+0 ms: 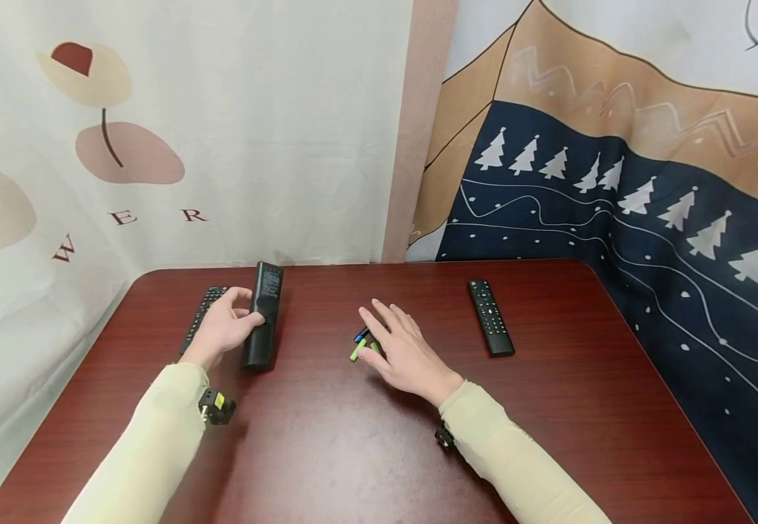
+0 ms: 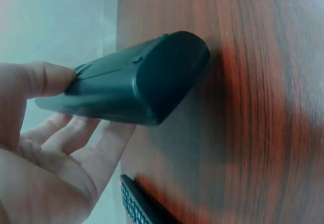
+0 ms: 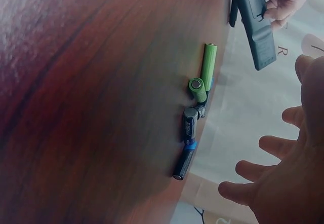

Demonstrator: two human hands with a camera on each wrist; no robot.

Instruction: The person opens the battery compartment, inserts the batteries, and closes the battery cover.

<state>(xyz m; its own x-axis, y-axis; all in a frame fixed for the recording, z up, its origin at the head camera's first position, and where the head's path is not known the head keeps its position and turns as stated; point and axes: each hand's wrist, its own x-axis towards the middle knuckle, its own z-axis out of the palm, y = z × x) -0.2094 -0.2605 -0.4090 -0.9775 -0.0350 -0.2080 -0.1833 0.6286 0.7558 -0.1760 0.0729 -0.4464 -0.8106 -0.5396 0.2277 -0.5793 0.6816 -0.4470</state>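
My left hand grips a black remote control between thumb and fingers, its back side with the battery cover facing up. In the left wrist view, the remote is tilted, one end close over the table. My right hand spreads its fingers above a small group of batteries and holds nothing. The right wrist view shows green batteries and dark batteries with blue bands lying close together, one green one standing out end-on. In the head view, the hand partly hides them.
A second black remote lies behind my left hand, partly covered by it. Another remote lies buttons up at the right of the dark red wooden table. Printed curtains hang along the table's far edge and sides.
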